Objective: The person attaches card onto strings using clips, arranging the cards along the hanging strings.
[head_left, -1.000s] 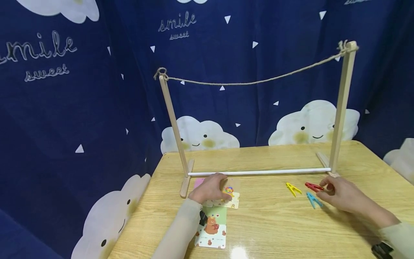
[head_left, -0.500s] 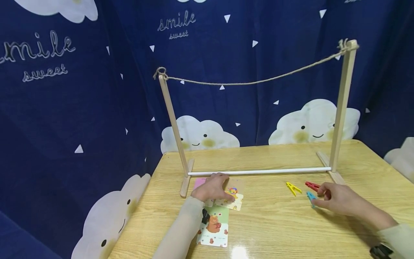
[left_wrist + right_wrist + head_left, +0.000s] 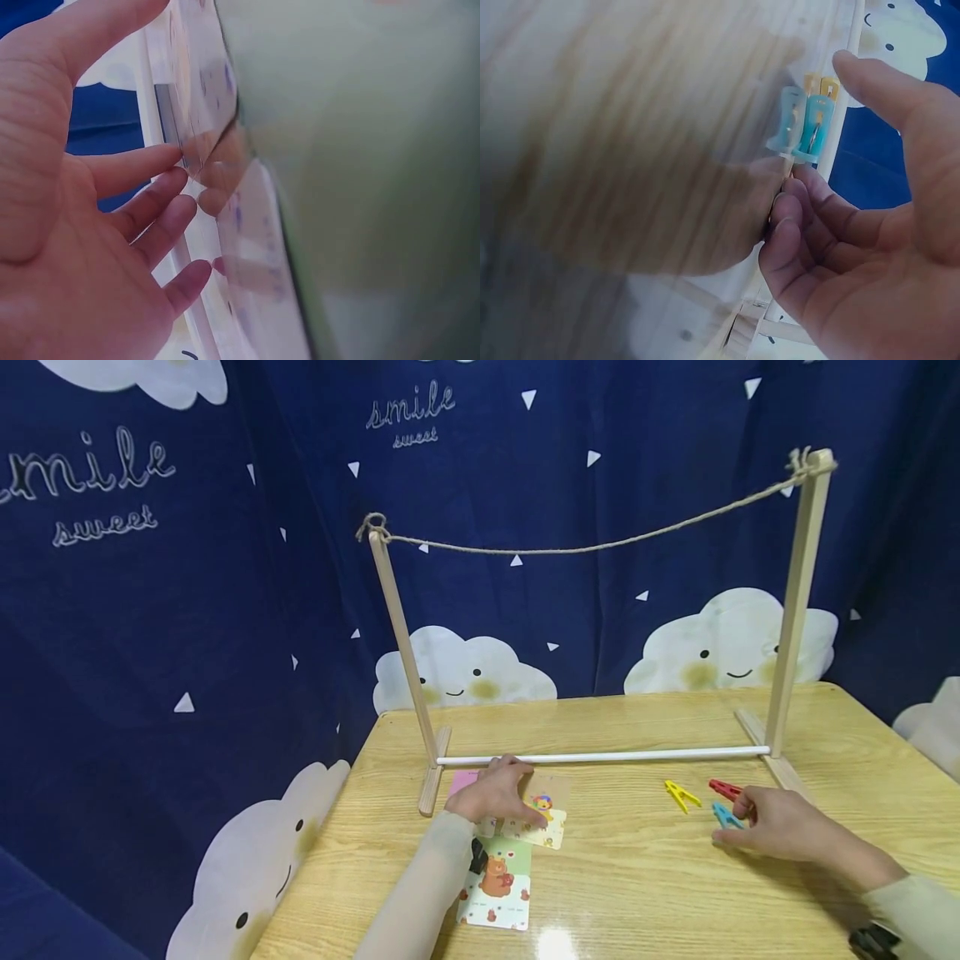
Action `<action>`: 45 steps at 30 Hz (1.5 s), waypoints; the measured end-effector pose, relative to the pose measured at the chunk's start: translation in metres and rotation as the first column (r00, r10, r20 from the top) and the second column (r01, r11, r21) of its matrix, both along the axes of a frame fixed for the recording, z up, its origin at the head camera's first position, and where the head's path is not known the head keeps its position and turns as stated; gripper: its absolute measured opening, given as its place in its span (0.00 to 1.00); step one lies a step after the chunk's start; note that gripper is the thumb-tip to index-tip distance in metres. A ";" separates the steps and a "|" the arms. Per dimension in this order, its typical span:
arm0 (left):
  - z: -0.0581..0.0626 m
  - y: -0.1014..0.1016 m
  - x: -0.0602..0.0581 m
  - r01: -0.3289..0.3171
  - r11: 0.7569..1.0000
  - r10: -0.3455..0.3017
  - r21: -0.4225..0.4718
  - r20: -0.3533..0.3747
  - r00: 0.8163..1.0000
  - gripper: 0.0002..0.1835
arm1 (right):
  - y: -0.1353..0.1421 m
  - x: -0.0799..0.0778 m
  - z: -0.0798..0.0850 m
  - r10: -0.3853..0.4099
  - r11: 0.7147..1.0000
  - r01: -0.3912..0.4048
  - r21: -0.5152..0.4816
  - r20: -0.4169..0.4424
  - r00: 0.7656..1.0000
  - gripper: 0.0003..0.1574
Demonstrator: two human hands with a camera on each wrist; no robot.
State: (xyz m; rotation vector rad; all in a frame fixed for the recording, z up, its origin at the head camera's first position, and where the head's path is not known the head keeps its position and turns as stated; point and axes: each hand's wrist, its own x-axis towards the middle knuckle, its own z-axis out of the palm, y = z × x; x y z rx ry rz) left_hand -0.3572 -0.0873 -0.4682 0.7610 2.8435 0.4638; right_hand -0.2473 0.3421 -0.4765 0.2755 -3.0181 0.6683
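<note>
My left hand rests with spread fingers on a card with a lion, its fingertips on the surface in the left wrist view. A pink-topped card lies partly hidden under that hand, and a bear card lies nearer me. My right hand is low over the table beside a blue clothespin. Thumb and index finger stand apart around this clothespin, without pinching it. A red clothespin lies just beyond the index finger. Farther left lies a yellow clothespin.
A wooden stand straddles the table's far half, with a left post, a taller-looking right post and a white crossbar. Twine sags between the post tops. A dark blue cloud-patterned curtain hangs behind.
The lion card has slid a little to the right under my left hand. My right hand has shifted from the red clothespin toward the blue one, nearer me.
</note>
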 end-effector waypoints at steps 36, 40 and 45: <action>0.002 0.000 0.007 -0.080 0.996 0.079 0.050 0.026 0.997 0.57 | 0.004 -0.004 -0.003 0.002 1.000 -0.001 0.024 -0.023 1.000 0.22; 0.003 -0.002 0.011 -0.085 0.988 0.073 0.130 0.094 0.993 0.54 | 0.005 -0.002 -0.001 0.001 1.000 -0.001 0.013 -0.036 0.999 0.21; 0.008 -0.005 0.011 -0.078 0.982 0.068 0.170 0.065 0.996 0.51 | 0.005 -0.002 0.000 0.004 1.000 -0.003 0.014 -0.077 0.997 0.18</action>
